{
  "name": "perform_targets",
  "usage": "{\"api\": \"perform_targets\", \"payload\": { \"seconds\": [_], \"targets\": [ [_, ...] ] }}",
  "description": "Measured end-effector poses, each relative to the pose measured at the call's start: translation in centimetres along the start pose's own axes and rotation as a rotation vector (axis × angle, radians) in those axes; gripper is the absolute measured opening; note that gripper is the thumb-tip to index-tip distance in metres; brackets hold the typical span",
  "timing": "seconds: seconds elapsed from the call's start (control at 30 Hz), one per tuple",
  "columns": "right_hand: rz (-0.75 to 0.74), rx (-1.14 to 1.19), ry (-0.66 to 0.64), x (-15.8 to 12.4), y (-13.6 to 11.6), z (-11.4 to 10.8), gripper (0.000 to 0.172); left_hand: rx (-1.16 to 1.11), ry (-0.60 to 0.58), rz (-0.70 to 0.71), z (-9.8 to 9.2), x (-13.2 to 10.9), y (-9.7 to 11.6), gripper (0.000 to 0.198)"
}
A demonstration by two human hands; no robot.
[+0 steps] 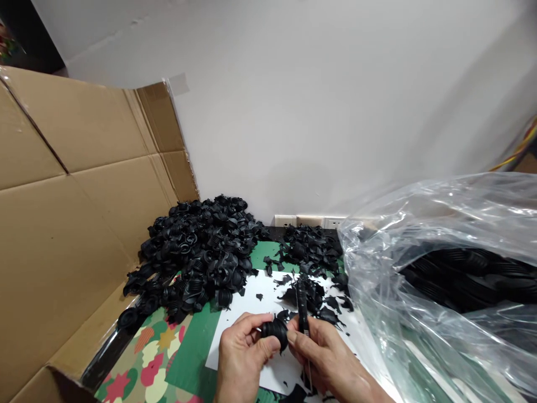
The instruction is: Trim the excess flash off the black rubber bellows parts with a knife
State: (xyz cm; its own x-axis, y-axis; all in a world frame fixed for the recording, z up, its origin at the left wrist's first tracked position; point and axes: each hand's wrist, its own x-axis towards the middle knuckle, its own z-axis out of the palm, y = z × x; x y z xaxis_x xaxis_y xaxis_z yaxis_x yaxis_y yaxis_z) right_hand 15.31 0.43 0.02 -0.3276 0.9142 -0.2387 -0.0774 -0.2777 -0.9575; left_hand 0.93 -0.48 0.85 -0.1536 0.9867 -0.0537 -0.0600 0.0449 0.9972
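Observation:
My left hand [243, 352] is closed around a black ribbed rubber boot [274, 331], thumb in front and fingers behind. In my right hand [321, 352] is a slim black-handled tool [301, 302]. Its handle points up and away, and a thin metal end shows below the fingers; its exact kind I cannot make out. The right thumb and fingertip meet at the right edge of the boot. Under both hands lies a white sheet [245, 296]. Black rubber scraps [310, 296] lie on it just beyond the right hand.
A heap of black ribbed rubber pieces [201, 246] rises at back left beside a cardboard panel [96, 140]. More torn scraps [312, 246] lie below the wall sockets [334, 222]. On the right, a clear plastic bag [377, 252] holds long black ribbed parts [470, 274].

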Motion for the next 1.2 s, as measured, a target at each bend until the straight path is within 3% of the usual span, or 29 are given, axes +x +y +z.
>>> {"api": "perform_targets", "payload": {
  "seconds": [0.77,1.2],
  "targets": [
    [-0.056,-0.074,0.045,0.51,0.37,-0.17,0.035,0.151,0.023,0.128,0.26,-0.33,0.05,0.023],
    [0.026,-0.058,-0.006,0.62,0.32,-0.19,0.036,0.157,0.021,0.188,0.17,-0.16,0.24,0.020]
  ]
}}
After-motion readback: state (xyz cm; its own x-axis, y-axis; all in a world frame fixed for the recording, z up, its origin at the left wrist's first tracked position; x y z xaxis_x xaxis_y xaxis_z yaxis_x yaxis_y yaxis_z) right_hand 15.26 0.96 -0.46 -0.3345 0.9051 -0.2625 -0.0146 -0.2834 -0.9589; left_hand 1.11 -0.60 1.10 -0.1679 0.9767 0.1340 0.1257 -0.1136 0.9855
